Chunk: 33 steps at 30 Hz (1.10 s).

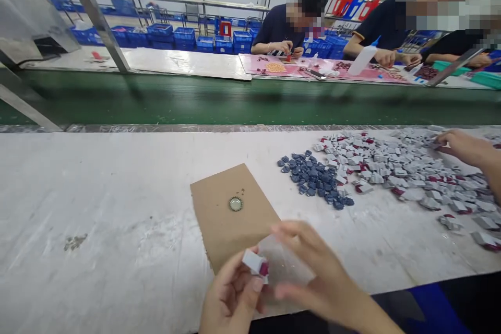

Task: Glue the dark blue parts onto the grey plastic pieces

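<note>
My left hand (234, 295) is closed on a small light-grey plastic piece with a magenta part (254, 262), held above the near edge of a brown cardboard sheet (219, 229). To its right is my right hand (317, 271), blurred by motion, thumb and fingers spread apart with nothing visible between them. On the cardboard lies a crimped bottle cap (235, 204), hollow side up, with a few dark specks beside it. A heap of small dark-blue pieces (313, 173) sits beyond my right hand. Farther right spreads a large pile of grey-and-magenta pieces (385, 162).
At the right, another person's hand (464, 147) reaches into the grey pile. A green conveyor belt (176, 99) runs past the table's far edge. Across it, several people work at a bench with a white squeeze bottle (363, 59). A metal post (96, 15) stands at left.
</note>
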### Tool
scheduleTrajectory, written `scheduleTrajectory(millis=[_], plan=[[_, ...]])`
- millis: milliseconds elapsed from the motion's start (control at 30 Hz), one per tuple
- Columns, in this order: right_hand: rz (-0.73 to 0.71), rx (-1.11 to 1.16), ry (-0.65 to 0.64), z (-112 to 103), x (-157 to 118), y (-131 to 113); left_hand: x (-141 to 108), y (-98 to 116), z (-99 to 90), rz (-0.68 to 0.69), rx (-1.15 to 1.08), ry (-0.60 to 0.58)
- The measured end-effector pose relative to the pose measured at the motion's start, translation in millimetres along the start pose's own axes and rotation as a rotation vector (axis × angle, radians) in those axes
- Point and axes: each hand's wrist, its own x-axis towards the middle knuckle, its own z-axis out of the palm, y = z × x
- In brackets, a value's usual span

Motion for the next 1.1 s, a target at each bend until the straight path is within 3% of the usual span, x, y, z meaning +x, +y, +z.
scheduleTrajectory(millis=[100, 133, 200, 267, 500, 633, 900, 1100], plan=[[0.322, -0.369, 0.233, -16.8, -3.4, 56.4, 4.9, 1.4, -14.7, -0.012, -0.02, 0.148], [0.401, -0.504, 0.251, -22.1, -5.1, 75.6, 6.1, 2.0, -20.5, -0.019, -0.009, 0.186], [0.42, -0.674, 0.155, -29.0, -7.4, 105.6, 8.0, 3.1, -29.1, -0.028, 0.002, 0.237], [0.365, -0.733, 0.055, -30.0, -6.8, 120.4, 8.7, 4.5, -31.8, -0.02, -0.023, 0.243], [0.32, -0.74, 0.019, -13.2, 12.1, 107.1, 5.6, 11.3, -24.9, -0.034, -0.2, 0.116], [0.348, -0.743, 0.033, -5.0, 23.0, 106.6, 5.0, 11.2, -30.1, -0.025, -0.214, 0.151], [0.43, -0.399, -0.025, -18.6, 33.5, 111.6, 4.8, 20.0, -41.1, -0.17, -0.378, 0.107], [0.422, -0.297, -0.048, -13.3, 40.4, 96.1, 5.3, 21.8, -44.3, -0.197, -0.403, 0.098]])
